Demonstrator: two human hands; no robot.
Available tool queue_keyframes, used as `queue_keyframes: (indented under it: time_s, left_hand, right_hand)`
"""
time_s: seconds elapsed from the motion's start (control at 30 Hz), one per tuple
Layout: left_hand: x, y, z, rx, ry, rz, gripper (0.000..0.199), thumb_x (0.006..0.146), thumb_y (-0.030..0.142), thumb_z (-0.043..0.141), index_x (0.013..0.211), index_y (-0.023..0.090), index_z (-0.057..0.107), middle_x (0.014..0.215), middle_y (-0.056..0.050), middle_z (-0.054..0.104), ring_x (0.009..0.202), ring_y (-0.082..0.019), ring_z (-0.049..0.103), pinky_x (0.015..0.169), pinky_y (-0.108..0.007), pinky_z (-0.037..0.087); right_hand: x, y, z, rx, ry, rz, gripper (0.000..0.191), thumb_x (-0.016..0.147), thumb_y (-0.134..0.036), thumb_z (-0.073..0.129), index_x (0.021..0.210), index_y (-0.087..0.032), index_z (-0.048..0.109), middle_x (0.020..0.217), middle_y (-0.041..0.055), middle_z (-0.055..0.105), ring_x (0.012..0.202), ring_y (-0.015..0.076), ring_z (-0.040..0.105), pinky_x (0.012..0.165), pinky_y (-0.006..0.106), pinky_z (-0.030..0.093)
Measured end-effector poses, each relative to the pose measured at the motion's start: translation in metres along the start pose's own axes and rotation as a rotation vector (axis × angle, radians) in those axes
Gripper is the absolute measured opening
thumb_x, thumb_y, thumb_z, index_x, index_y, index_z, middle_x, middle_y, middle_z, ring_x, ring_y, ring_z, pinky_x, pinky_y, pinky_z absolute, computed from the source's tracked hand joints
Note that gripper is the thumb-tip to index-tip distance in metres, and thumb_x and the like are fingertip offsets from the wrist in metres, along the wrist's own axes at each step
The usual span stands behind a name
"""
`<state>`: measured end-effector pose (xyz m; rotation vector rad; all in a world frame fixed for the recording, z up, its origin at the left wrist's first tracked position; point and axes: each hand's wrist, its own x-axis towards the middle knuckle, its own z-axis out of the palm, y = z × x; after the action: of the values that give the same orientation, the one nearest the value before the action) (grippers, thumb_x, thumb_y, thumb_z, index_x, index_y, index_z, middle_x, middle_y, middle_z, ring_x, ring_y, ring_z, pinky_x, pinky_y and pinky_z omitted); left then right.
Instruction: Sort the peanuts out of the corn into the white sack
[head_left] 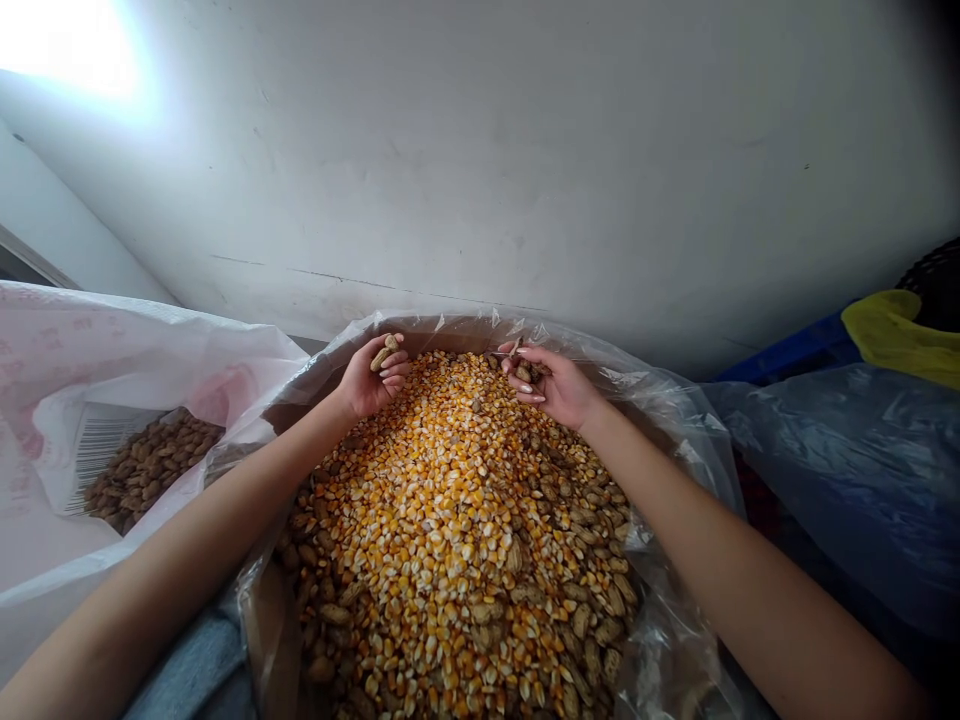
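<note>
A large container lined with clear plastic (679,430) holds a heap of yellow corn kernels (442,500), with unshelled peanuts (592,600) mixed in, mostly along the right side and at the lower left. Over the far left part of the heap, my left hand (373,378) is closed on peanuts (386,352), palm turned up. My right hand (551,382) is above the far right part, its fingers curled round several peanuts (529,371). The two hands are apart.
At the left, a white woven sack (255,350) stands open with brown nuts or peanuts (150,465) inside. A pale wall (487,180) rises behind the container. On the right lie a dark plastic bag (847,480), a blue object (787,350) and yellow mesh (900,335).
</note>
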<state>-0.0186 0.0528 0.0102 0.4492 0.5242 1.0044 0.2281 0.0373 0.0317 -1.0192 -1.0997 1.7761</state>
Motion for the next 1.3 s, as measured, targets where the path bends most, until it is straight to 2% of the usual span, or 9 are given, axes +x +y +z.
queue_keyframes:
  time_s: [0.17, 0.27, 0.37, 0.5, 0.67, 0.83, 0.97, 1.17, 1.3]
  left_hand:
    - [0.002, -0.002, -0.003, 0.070, 0.088, -0.030, 0.025, 0.083, 0.030, 0.034, 0.069, 0.014, 0.048, 0.058, 0.001, 0.044, 0.038, -0.002, 0.031, 0.030, -0.010, 0.024]
    - [0.009, -0.006, -0.014, 0.372, 0.210, 0.012, 0.024, 0.078, 0.033, 0.042, 0.063, 0.015, 0.044, 0.057, 0.001, 0.045, 0.034, -0.001, 0.027, 0.029, -0.013, 0.019]
    - [0.015, -0.012, -0.028, 0.997, 0.322, 0.178, 0.021, 0.071, 0.036, 0.051, 0.066, 0.016, 0.051, 0.055, 0.001, 0.049, 0.038, -0.006, 0.038, 0.034, -0.017, 0.028]
    - [0.018, -0.015, -0.039, 1.775, 0.269, 0.312, 0.021, 0.071, 0.034, 0.052, 0.086, 0.021, 0.059, 0.083, -0.004, 0.063, 0.075, -0.019, 0.056, 0.064, -0.023, 0.040]
    - [0.017, -0.015, -0.039, 2.037, 0.241, 0.207, 0.029, 0.076, 0.033, 0.043, 0.100, 0.021, 0.054, 0.096, -0.007, 0.061, 0.085, -0.023, 0.056, 0.072, -0.027, 0.040]
    - [0.021, -0.014, -0.045, 1.956, 0.337, 0.200, 0.025, 0.072, 0.030, 0.048, 0.092, 0.020, 0.057, 0.086, -0.007, 0.062, 0.077, -0.021, 0.056, 0.065, -0.026, 0.040]
    - [0.021, -0.011, -0.047, 1.579, 0.376, 0.203, 0.017, 0.062, 0.030, 0.059, 0.073, 0.017, 0.058, 0.064, -0.001, 0.057, 0.054, -0.012, 0.050, 0.048, -0.020, 0.036]
    - [0.007, 0.003, -0.028, 0.568, 0.066, -0.043, 0.021, 0.072, 0.025, 0.051, 0.091, 0.017, 0.052, 0.053, 0.007, 0.037, 0.029, -0.001, 0.022, 0.025, -0.014, 0.013]
    - [0.004, 0.009, -0.021, 0.249, -0.043, -0.109, 0.010, 0.076, 0.023, 0.044, 0.083, 0.017, 0.049, 0.052, 0.007, 0.035, 0.028, -0.002, 0.020, 0.024, -0.012, 0.014]
  right_hand:
    - [0.000, 0.001, 0.004, 0.051, 0.054, 0.033, 0.015, 0.070, -0.025, 0.045, 0.081, -0.020, 0.054, 0.076, 0.0019, 0.053, 0.052, 0.0076, 0.040, 0.035, 0.016, 0.024]
    - [-0.001, -0.003, 0.001, -0.049, 0.058, 0.060, 0.017, 0.070, -0.035, 0.050, 0.068, -0.018, 0.049, 0.071, 0.0015, 0.053, 0.049, 0.0066, 0.040, 0.034, 0.016, 0.021]
    - [-0.008, -0.005, -0.009, -0.443, 0.027, 0.162, 0.028, 0.065, -0.042, 0.056, 0.060, -0.017, 0.048, 0.060, -0.0002, 0.049, 0.042, 0.0050, 0.035, 0.034, 0.016, 0.018]
    - [-0.021, 0.004, -0.025, -1.262, 0.128, 0.280, 0.025, 0.060, -0.039, 0.061, 0.054, -0.016, 0.054, 0.050, 0.0007, 0.050, 0.042, 0.0086, 0.041, 0.039, 0.021, 0.023]
    - [-0.027, 0.023, -0.029, -1.592, 0.037, 0.452, 0.020, 0.062, -0.034, 0.057, 0.051, -0.017, 0.053, 0.053, 0.0038, 0.056, 0.049, 0.0145, 0.049, 0.045, 0.024, 0.029]
    - [-0.024, 0.031, -0.029, -1.540, -0.012, 0.400, 0.011, 0.061, -0.022, 0.053, 0.052, -0.017, 0.050, 0.053, 0.0023, 0.055, 0.048, 0.0121, 0.046, 0.044, 0.023, 0.028]
    - [-0.025, 0.026, -0.032, -1.441, 0.034, 0.388, 0.005, 0.059, -0.018, 0.054, 0.056, -0.016, 0.050, 0.052, 0.0005, 0.052, 0.047, 0.0098, 0.043, 0.043, 0.021, 0.028]
    - [-0.034, -0.001, -0.028, -0.433, -0.009, 0.301, 0.017, 0.067, -0.033, 0.050, 0.067, -0.016, 0.050, 0.064, 0.0002, 0.049, 0.042, 0.0044, 0.034, 0.034, 0.016, 0.020]
    - [-0.037, -0.013, -0.019, 0.071, -0.076, 0.178, 0.013, 0.065, -0.026, 0.047, 0.072, -0.016, 0.051, 0.064, 0.0002, 0.047, 0.042, 0.0041, 0.031, 0.031, 0.014, 0.014]
